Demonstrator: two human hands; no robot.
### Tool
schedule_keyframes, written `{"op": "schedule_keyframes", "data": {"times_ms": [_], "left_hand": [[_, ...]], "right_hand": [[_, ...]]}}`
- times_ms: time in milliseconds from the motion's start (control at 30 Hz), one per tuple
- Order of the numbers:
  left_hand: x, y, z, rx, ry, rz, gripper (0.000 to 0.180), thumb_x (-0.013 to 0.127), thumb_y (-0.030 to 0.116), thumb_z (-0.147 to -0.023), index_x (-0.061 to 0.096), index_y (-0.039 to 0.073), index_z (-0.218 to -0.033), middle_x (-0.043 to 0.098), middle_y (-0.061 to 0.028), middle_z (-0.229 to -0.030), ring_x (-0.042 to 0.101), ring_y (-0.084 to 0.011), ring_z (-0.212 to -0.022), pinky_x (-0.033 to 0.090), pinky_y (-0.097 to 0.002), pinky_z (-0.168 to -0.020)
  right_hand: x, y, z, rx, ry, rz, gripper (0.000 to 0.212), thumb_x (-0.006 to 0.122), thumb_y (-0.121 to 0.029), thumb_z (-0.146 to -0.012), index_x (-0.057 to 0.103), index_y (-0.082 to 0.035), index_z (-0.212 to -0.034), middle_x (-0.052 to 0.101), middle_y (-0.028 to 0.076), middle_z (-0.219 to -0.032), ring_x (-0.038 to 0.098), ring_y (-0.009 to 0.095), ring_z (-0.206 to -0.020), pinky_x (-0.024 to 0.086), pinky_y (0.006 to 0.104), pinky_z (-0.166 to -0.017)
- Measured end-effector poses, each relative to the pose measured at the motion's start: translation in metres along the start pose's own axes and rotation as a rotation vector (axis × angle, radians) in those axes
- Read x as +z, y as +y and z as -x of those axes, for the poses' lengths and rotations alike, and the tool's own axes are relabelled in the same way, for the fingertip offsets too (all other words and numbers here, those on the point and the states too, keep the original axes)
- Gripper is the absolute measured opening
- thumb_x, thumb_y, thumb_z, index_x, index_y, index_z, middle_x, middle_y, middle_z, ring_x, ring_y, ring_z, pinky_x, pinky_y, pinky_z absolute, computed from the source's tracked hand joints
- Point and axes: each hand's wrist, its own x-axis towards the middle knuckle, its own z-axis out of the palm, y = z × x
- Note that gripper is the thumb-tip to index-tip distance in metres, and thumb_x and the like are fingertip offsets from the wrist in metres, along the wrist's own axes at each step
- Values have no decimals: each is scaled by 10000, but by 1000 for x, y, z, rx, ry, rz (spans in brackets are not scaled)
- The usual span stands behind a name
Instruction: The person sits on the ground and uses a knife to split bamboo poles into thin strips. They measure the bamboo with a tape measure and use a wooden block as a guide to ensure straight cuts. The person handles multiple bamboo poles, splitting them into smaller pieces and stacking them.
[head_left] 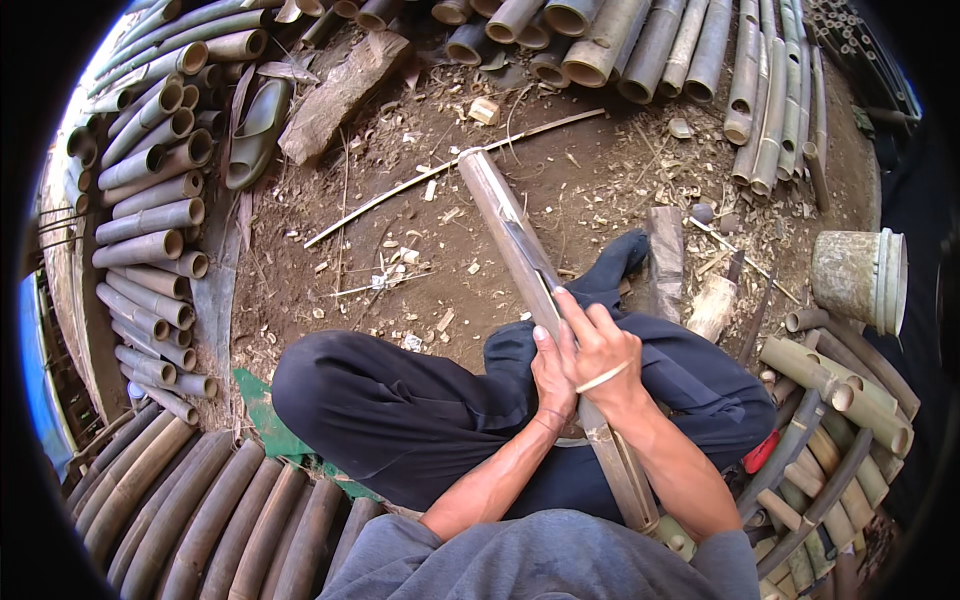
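Note:
A long, pale brown bamboo tube (487, 190) lies slantwise over my lap, from beside my waist to the ground ahead of me. Its upper side has a long split, and a dark grey, blade-like strip (522, 243) shows along it; I cannot tell whether this is a tool or the tube's inside. My left hand (553, 378) is closed against the tube's left side, thumb pointing forward. Just right of it, my right hand (606, 350) lies over the tube with bent fingers, a pale band round the wrist. The two hands touch, and what lies under the palms is hidden.
Stacked bamboo tubes (150, 218) line the left, with more at the far side (600, 50) and lower right (830, 385). A dirty pale bucket (850, 278) lies at right. A thin bamboo strip (420, 180), a wood block (345, 95) and chips cover the dirt ground.

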Motion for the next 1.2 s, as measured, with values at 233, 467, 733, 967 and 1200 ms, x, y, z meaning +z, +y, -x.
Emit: {"op": "schedule_keyframes", "data": {"times_ms": [233, 467, 733, 967, 1200], "left_hand": [[5, -5, -5, 23, 93, -44, 854, 254, 677, -973, 547, -72, -1262, 627, -133, -1172, 569, -196, -1082, 436, -330, -966], [2, 4, -1, -27, 108, -39, 837, 273, 673, -972, 527, -61, -1285, 617, -130, -1217, 576, -200, -1101, 441, -328, -983], [19, 16, 11, -9, 108, 76, 851, 266, 694, -958, 530, -54, -1266, 651, -142, -1118, 636, -227, -1017, 515, -346, -910], [-6, 19, 10, -217, -284, 523, 830, 174, 757, -917, 537, 41, -1128, 651, -162, -896, 675, -297, -738, 585, -444, -663], [-5, 17, 9, -278, -179, 452, 842, 193, 775, -905, 538, 38, -1124, 634, -166, -927, 660, -321, -786, 565, -487, -732]], "right_hand": [[40, -1, -81, 95, -62, -16, 397, 598, -215, -883, 586, -200, -1280, 623, 147, -823, 669, 382, -673, 559, 482, -617], [47, -5, -108, 116, -95, 11, 382, 555, -257, -900, 583, -222, -1279, 649, 169, -867, 687, 384, -732, 570, 487, -677], [38, 4, -115, 182, -156, -108, 388, 557, -262, -921, 592, -174, -1297, 680, 181, -946, 705, 343, -831, 585, 464, -715], [-82, 11, 4, 118, 82, -616, 409, 557, -148, -939, 521, 30, -1305, 656, 223, -1053, 668, 313, -957, 498, 372, -865], [-123, 9, 132, 83, -113, -294, 403, 664, -56, -837, 645, -62, -1239, 602, 123, -791, 609, 283, -603, 495, 362, -554]]}}
